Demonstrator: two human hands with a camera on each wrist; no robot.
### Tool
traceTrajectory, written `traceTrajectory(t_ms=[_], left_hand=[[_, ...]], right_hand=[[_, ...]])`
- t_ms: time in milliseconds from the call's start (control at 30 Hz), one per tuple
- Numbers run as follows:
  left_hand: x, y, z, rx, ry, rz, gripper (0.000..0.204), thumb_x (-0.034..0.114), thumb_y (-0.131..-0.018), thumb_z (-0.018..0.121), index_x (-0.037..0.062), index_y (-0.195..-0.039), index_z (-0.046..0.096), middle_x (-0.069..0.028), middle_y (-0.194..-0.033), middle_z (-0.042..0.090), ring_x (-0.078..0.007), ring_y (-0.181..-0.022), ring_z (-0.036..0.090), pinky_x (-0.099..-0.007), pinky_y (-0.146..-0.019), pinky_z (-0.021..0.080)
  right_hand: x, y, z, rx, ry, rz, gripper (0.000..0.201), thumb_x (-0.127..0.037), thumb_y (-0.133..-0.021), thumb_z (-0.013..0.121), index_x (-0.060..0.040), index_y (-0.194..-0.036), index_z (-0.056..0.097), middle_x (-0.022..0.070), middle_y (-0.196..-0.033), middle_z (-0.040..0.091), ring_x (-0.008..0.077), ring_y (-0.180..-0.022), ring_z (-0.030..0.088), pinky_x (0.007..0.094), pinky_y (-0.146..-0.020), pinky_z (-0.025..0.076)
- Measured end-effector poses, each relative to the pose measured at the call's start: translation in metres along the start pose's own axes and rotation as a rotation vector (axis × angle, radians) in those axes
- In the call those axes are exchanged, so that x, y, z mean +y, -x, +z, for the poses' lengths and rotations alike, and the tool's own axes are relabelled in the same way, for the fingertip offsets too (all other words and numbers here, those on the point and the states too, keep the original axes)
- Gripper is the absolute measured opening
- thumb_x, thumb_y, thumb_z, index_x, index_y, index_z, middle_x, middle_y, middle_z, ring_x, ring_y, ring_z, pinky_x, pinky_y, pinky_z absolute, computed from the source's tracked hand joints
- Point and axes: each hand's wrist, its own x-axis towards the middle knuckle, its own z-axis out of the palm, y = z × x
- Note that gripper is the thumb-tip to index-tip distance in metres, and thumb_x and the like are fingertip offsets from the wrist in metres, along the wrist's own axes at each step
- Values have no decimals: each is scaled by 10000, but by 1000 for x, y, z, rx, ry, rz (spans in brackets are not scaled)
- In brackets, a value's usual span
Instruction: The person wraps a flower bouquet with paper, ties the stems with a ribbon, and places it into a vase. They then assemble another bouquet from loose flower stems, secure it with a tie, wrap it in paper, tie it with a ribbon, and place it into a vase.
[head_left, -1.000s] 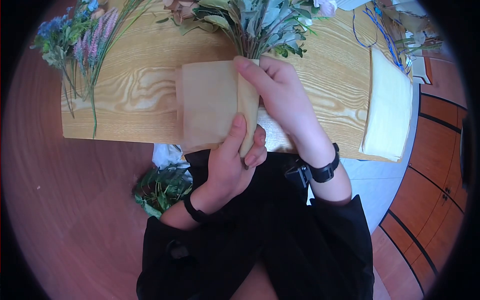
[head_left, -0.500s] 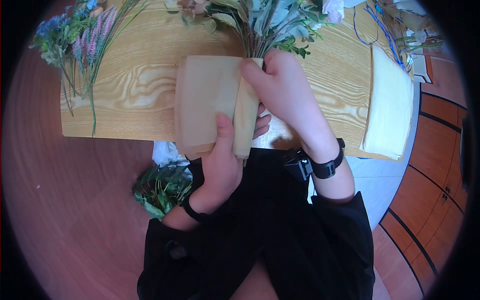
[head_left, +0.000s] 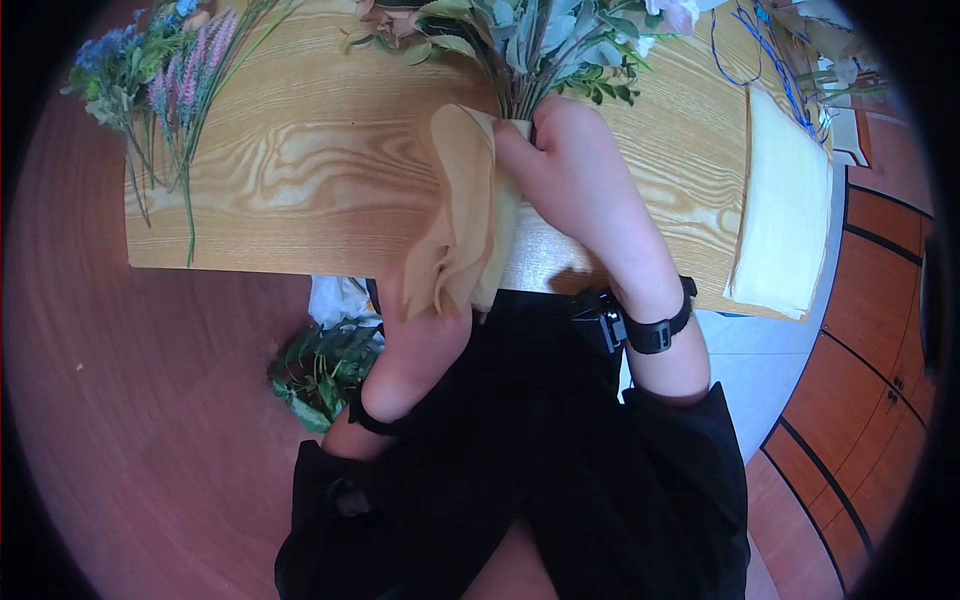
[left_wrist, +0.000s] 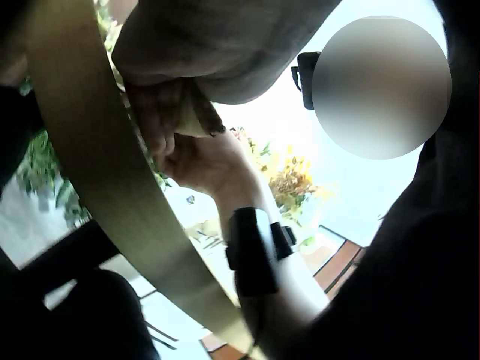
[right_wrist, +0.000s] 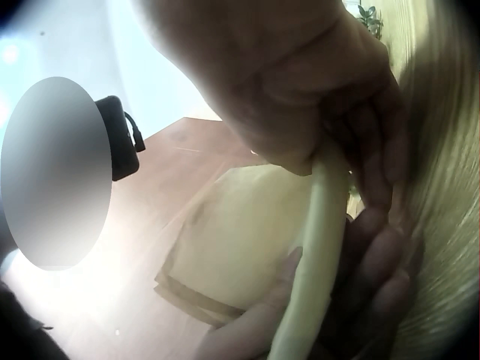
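A bouquet (head_left: 540, 50) of grey-green leaves and pale flowers points away from me, over the wooden table. Tan wrapping paper (head_left: 465, 180) is rolled around its stems, and the loose part bends up in folds on the left side. My right hand (head_left: 580, 160) grips the wrapped stems just below the leaves. Lower down, my left hand (head_left: 430, 345) is at the bottom of the paper, its fingers mostly hidden behind the folds in the head view. The right wrist view shows the left thumb and fingers around the paper roll (right_wrist: 322, 232).
Blue and pink flower stems (head_left: 185, 90) lie at the table's (head_left: 300, 210) left. A stack of pale sheets (head_left: 785, 210) is at the right, below blue cords (head_left: 780, 75). Under the front edge, green leaves (head_left: 325, 370) and a white bag (head_left: 340, 302) are on the floor.
The paper's loose flap, flat on the left before, has been lifted and folded toward the stems. My left hand has shifted left with it. My right hand keeps its grip, slightly further right.
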Motion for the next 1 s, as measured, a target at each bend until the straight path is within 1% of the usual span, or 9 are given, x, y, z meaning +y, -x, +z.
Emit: traceTrajectory(t_ms=[67,167,333,400,500,667,733,800,1000], left_hand=[[3,0,3,51,-18,48,255,52,-937,628,-42,-1172,604,-185,-1006,686,-292,-855,669,-387,-751,508],[-1,0,-2,33,-37,-12,209,32,-883,664,-40,-1079,651,-179,-907,692,-318,-787,668,-367,-701,502],[11,-11,-2,78,-177,-57,158,24,-900,638,-51,-1038,650,-158,-860,696,-303,-764,692,-349,-680,525],[12,-10,10,201,484,-350,144,51,-933,635,-56,-1027,657,-119,-841,699,-221,-789,690,-331,-693,531],[26,-19,6,193,825,-698,248,46,-954,609,-91,-1159,586,-88,-894,696,-183,-910,688,-298,-750,579],[4,-2,8,70,280,-503,275,60,-961,598,-87,-1192,569,-120,-939,704,-183,-815,700,-298,-705,575],[1,0,12,15,129,-501,281,63,-960,599,-88,-1196,567,-133,-942,705,-185,-782,703,-292,-700,567],[0,-4,19,168,-131,25,279,71,-956,605,-79,-1189,586,-157,-906,707,-194,-748,707,-283,-679,547],[13,-6,14,106,-11,-134,238,48,-913,671,-93,-1098,618,-156,-833,704,-193,-702,702,-281,-652,543]], right_hand=[[4,1,2,18,29,-33,417,-232,-839,626,110,-619,534,275,-550,521,418,-547,589,455,-523,466],[9,2,5,53,18,-69,467,-252,-864,669,101,-624,480,203,-511,414,254,-454,427,402,-471,365],[-2,2,7,-34,-303,123,420,-229,-891,629,79,-635,503,191,-510,538,283,-454,619,367,-437,467],[-1,2,7,-46,-366,146,415,-230,-902,628,71,-647,500,166,-508,542,246,-448,622,344,-418,461],[-3,3,8,-38,-421,166,411,-232,-913,630,62,-659,496,137,-509,550,208,-442,625,321,-396,452],[0,3,11,-36,-403,190,383,-262,-935,652,31,-729,518,27,-561,532,93,-420,551,228,-366,416],[3,2,15,24,-355,153,386,-212,-898,640,69,-665,515,178,-522,552,271,-453,621,361,-432,458],[4,1,20,87,-245,62,375,-204,-893,642,72,-669,524,198,-536,553,309,-479,620,381,-453,458],[-4,3,20,134,-169,40,349,-190,-886,642,78,-686,542,238,-571,556,393,-537,606,423,-490,449]])
